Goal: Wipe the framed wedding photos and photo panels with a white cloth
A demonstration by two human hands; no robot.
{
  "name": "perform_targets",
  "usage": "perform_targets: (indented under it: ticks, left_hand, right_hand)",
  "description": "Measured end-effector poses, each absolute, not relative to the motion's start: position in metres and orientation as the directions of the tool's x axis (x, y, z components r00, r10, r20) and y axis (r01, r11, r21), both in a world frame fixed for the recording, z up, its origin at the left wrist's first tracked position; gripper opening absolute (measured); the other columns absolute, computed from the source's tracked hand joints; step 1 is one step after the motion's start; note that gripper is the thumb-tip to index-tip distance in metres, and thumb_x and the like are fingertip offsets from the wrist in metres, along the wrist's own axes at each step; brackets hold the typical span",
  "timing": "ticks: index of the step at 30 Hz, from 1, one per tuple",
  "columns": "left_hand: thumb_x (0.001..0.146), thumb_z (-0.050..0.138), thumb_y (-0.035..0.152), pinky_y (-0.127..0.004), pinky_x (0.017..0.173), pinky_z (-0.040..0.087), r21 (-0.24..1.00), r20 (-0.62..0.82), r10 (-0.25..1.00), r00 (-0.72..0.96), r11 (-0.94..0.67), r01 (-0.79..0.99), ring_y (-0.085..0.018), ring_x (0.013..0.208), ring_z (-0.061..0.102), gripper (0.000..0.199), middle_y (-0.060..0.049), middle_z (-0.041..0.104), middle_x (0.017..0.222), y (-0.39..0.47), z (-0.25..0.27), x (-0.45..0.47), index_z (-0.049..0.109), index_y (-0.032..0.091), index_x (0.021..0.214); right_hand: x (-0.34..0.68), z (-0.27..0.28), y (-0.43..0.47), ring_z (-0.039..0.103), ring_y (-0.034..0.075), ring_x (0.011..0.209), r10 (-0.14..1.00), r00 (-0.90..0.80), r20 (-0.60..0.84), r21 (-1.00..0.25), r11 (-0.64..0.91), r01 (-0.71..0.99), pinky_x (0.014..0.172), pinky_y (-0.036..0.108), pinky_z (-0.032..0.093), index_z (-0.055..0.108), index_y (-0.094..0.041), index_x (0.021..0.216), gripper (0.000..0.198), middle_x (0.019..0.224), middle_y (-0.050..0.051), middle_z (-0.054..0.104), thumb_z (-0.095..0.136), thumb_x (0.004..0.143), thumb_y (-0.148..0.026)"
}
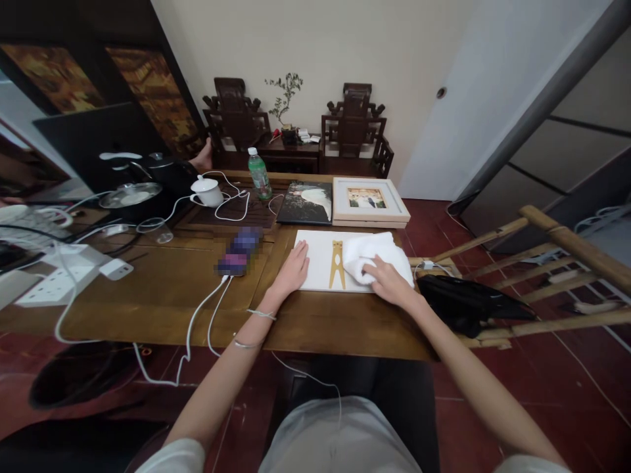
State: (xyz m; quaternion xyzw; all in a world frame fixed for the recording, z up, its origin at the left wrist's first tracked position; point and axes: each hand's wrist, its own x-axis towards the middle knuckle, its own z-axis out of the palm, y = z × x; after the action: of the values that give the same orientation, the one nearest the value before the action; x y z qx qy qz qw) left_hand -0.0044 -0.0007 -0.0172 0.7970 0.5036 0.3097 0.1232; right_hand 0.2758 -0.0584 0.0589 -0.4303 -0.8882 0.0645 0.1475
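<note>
Right hand [389, 284] holds a bunched white cloth [369, 247], its fingers curled down into the folds and its back turned up. The cloth lies over the right part of a white board [315, 253], which rests flat on the wooden worktop [340, 325] in front of the person. The right forearm reaches in from the lower right, slanting up and leftward, the wrist almost in line with it.

Left hand [294, 269] lies palm down along the board's left edge, fingers extended and close together, pointing away from the body; it grips nothing. Its forearm comes up from the lower left, leaning inward, with a pale band [261, 314] at the wrist and a thin bangle [245, 343] farther down. Both arms stretch forward, leaving the hands well apart.

Between them a gold figure [337, 266] shows on the board, just beside the cloth. Beyond the board lie a dark picture panel [306, 202] and, to its right, a pale framed picture [372, 199].
</note>
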Motion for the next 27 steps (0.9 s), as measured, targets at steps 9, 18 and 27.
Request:
perform_targets:
  ticks: [9, 18, 27]
  left_hand:
    - [0.094, 0.03, 0.027, -0.049, 0.115, 0.024, 0.501, 0.345, 0.879, 0.329, -0.469, 0.727, -0.027, 0.141, 0.026, 0.049, -0.02, 0.036, 0.148, 0.001, -0.014, -0.006, 0.039, 0.006, 0.137]
    - [0.094, 0.029, 0.026, -0.045, 0.116, 0.021, 0.493, 0.283, 0.897, 0.339, -0.44, 0.751, -0.027, 0.142, 0.024, 0.051, -0.021, 0.032, 0.149, -0.002, -0.008, -0.005, 0.038, 0.002, 0.137]
    - [0.093, 0.03, 0.026, -0.049, 0.115, 0.023, 0.501, 0.303, 0.889, 0.342, -0.454, 0.737, -0.027, 0.141, 0.024, 0.049, -0.02, 0.033, 0.149, -0.001, -0.009, -0.006, 0.037, 0.006, 0.138]
  right_hand:
    - [0.288, 0.089, -0.127, 0.057, 0.026, 0.101, 0.757, -0.653, -0.002, -0.343, 0.613, 0.711, 0.088, 0.037, 0.042, 0.061, -0.02, 0.091, 0.042, 0.096, 0.009, 0.065, 0.036, 0.063, -0.001]
    - [0.265, 0.071, -0.016, 0.058, 0.027, 0.097, 0.857, -0.48, 0.189, -0.427, 0.512, 0.745, 0.087, 0.039, 0.044, 0.056, -0.015, 0.113, 0.049, 0.107, 0.011, 0.065, 0.038, 0.068, -0.005]
    - [0.211, 0.058, -0.033, 0.006, 0.038, 0.142, 0.79, -0.613, 0.014, -0.143, 0.609, 0.78, 0.099, 0.077, 0.011, 0.054, -0.016, 0.124, 0.067, 0.154, 0.011, 0.026, 0.034, 0.065, 0.009]
